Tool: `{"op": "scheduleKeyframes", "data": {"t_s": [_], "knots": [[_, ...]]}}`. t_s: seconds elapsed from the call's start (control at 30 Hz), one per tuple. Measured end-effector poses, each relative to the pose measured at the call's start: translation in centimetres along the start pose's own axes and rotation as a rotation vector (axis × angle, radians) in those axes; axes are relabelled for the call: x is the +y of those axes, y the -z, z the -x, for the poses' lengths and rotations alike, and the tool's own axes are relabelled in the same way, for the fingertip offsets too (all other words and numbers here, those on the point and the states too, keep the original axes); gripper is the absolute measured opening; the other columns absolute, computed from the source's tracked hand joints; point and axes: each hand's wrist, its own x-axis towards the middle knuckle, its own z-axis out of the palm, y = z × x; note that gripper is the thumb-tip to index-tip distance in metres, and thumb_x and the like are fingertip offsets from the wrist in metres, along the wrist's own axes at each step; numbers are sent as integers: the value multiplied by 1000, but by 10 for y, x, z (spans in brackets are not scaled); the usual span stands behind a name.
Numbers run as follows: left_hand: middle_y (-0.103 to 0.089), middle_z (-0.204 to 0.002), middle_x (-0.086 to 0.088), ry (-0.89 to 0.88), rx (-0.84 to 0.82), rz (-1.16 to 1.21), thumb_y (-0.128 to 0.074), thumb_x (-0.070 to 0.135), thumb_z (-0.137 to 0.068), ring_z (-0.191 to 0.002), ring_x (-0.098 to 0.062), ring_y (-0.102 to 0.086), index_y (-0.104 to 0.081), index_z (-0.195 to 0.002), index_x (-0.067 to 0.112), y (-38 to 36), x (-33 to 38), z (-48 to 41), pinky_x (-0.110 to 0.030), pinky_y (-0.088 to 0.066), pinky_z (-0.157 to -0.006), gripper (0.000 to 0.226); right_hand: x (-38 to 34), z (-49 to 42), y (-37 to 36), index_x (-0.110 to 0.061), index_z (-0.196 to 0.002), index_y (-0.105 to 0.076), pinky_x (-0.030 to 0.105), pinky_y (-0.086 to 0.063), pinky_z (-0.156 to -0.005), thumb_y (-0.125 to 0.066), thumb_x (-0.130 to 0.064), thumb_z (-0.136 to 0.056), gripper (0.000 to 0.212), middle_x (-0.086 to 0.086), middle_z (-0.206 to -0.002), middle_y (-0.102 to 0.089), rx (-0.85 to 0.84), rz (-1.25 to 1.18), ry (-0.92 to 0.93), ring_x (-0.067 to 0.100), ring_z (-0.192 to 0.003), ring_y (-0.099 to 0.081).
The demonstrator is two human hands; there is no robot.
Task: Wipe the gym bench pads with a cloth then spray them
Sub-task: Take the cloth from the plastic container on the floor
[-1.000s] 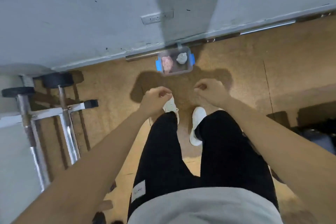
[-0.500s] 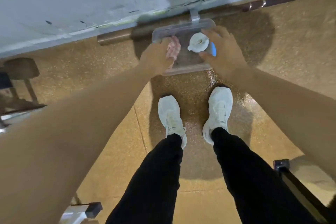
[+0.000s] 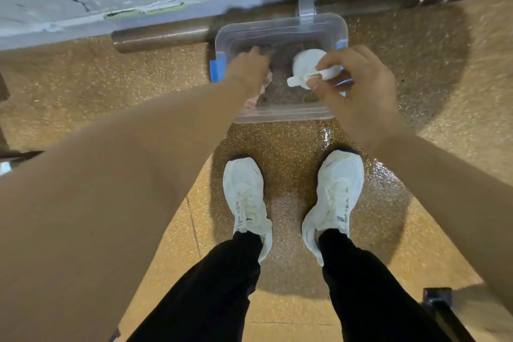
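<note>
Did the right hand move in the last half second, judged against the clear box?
Yes. Against the clear box, the right hand shifted inward from the box's right edge; its fingers now curl round the head of the white spray bottle.

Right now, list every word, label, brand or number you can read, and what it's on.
No legible text in this view.
White shoes: a small dark mark on each, too blurred to read.
Clear bin and spray bottle: no label shows.

White sneakers (image 3: 244,197) on speckled floor (image 3: 83,78)
</note>
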Motion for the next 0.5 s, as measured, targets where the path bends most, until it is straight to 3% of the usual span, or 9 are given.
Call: {"op": "scheduleKeyframes", "data": {"t_s": [0.1,0.2,0.3,0.4,0.5], "knots": [[-63,-126,-12,-24,79,82,-66,11,-96,-111,-35,-65,-70,-118,13,2,-2,8,-42,-54,-86,23,-4,-1,1,-15,-106,-70,27,-56,-78,-76,-27,-90,21,-8,-103,-55,-15,-30,-37,15,-85,-65],[-63,-112,0,-45,88,231,-73,22,-92,-102,-20,-60,-71,-101,21,11,-4,30,-32,-43,-79,10,-10,-1,4,-17,-108,-70,25,-54,-77,-75,-27,-91,21,-8,-104,-56,-33,-31,-71,15,-87,-65],[-55,-100,10,-79,98,407,-73,19,-90,-95,-7,-49,-73,-100,17,33,-7,66,-18,-33,-77,10,-20,0,9,-18,-118,-67,24,-53,-83,-73,-26,-92,27,-8,-110,-56,-95,-30,-142,11,-91,-60],[-58,-90,19,-51,128,613,-79,15,-87,-80,10,-53,-74,-97,12,59,-5,113,-2,-35,-68,12,-41,9,24,-19,-140,-56,16,-42,-95,-76,-21,-90,54,-1,-133,-51,-159,-15,-183,12,-112,-53],[-61,-87,24,-6,146,801,-84,20,-83,-75,20,-55,-74,-97,10,87,6,169,-1,-38,-67,20,-72,34,48,-20,-142,-53,23,-43,-101,-75,-19,-90,56,0,-134,-50,-156,-75,-262,11,-114,-52]]}}
